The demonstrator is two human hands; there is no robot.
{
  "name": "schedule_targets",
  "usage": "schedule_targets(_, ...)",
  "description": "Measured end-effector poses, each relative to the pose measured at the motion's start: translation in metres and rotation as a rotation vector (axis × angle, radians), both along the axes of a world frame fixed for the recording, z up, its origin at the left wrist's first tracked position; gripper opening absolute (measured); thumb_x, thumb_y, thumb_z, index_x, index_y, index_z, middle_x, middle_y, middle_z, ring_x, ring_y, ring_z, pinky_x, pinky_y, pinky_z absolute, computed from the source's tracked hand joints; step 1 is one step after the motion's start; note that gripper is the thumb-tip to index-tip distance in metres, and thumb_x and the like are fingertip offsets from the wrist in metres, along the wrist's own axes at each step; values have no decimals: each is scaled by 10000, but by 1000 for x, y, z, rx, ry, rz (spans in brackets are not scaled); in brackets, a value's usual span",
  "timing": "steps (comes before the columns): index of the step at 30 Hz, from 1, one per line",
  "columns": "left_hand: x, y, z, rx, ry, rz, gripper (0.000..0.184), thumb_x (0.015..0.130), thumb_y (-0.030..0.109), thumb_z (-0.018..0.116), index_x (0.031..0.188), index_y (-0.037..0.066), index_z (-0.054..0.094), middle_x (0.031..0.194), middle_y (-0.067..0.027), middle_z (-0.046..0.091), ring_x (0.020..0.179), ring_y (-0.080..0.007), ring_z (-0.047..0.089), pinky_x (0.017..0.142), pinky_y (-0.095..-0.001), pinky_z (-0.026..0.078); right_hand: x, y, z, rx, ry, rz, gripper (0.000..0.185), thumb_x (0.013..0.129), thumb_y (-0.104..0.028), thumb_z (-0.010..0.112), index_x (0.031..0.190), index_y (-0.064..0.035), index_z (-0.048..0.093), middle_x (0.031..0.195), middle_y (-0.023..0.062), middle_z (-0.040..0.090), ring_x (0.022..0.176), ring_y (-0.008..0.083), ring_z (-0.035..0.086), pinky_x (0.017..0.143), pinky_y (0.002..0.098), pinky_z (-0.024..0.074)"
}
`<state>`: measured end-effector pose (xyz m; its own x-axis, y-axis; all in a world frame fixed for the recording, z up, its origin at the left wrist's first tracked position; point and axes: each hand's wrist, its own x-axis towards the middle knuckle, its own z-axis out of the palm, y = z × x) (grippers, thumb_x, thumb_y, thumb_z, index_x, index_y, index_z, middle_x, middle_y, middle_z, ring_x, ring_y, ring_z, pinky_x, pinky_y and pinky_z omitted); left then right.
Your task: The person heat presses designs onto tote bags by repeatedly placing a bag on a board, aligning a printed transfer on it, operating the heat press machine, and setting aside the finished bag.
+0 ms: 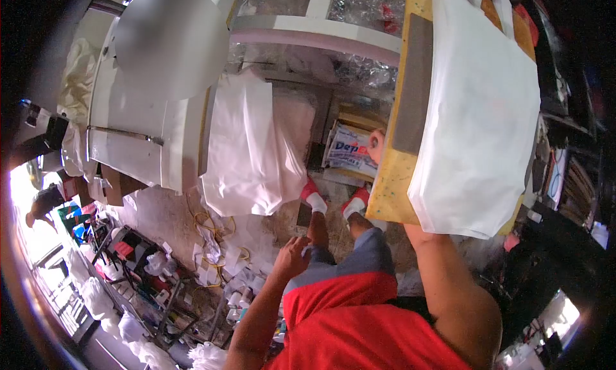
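Observation:
My left hand [292, 259] hangs by my left thigh with its fingers curled in, and nothing shows in it. My right arm passes beneath a yellow board [393, 193], and the fingers of my right hand [376, 145] curl at its left edge; the palm is hidden. On the board lies a stack of white bags [478, 126], with a strap-like handle at the far end. A dark grey strip [412, 84] runs along the board beside the stack. More white fabric bags [247, 145] drape over a surface left of centre.
A white table [125, 155] stands at the left with a thin metal rod [125, 134] on it. A printed packet [350, 148] sits in a low box ahead of my feet. Yellow cord [215, 232], scraps and clutter cover the floor at left. A white frame bar [314, 31] crosses the far side.

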<state>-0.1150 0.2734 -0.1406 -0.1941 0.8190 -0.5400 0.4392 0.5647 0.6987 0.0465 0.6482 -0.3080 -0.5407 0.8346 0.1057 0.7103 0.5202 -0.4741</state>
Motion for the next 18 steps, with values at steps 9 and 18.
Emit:
schedule_targets(9,27,85,40,346,289,207,407,856,184,706,1177,2,535,1170,-240,614,1202,-383,552,1004,-482,445,72,-114,91,-380,-191,220,366,877,-152,633,1229,-85,562,1069,195,640,990,362,643,833,505,508)
schedule_targets(18,58,131,147,-256,-408,-60,388,886,222,720,1174,1,583,920,-162,709,844,-220,717,756,-363,574,154,-128,319,-633,93,180,256,854,-80,649,1108,-48,655,1011,173,685,910,336,679,779,419,552)
